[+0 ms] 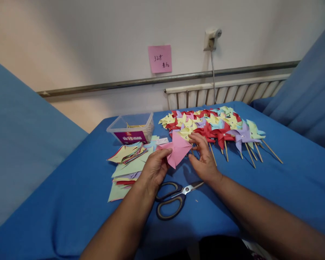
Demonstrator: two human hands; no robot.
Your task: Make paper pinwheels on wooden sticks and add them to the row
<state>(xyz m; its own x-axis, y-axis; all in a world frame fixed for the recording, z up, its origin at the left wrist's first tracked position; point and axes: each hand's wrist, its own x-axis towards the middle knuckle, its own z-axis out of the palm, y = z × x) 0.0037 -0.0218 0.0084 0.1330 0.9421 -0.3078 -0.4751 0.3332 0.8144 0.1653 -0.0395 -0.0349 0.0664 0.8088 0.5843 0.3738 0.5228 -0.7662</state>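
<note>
A pink paper pinwheel blank [178,148], slit toward its middle, is pinched between the thumb and fingers of my left hand [157,165]. Just right of the paper is my right hand [204,157], its thumb and fingers apart with nothing visible between them. Below both hands, scissors [186,189] with dark handles lie on the blue cloth, blades slightly parted. To the left, stacked coloured paper sheets [128,168] are partly covered by my left forearm.
Several finished pinwheels [206,126] on wooden sticks lie in a group at the back right. A clear plastic box [131,127] with thin sticks stands behind the paper stacks. A radiator [227,92] and a metal pipe [130,83] run along the wall.
</note>
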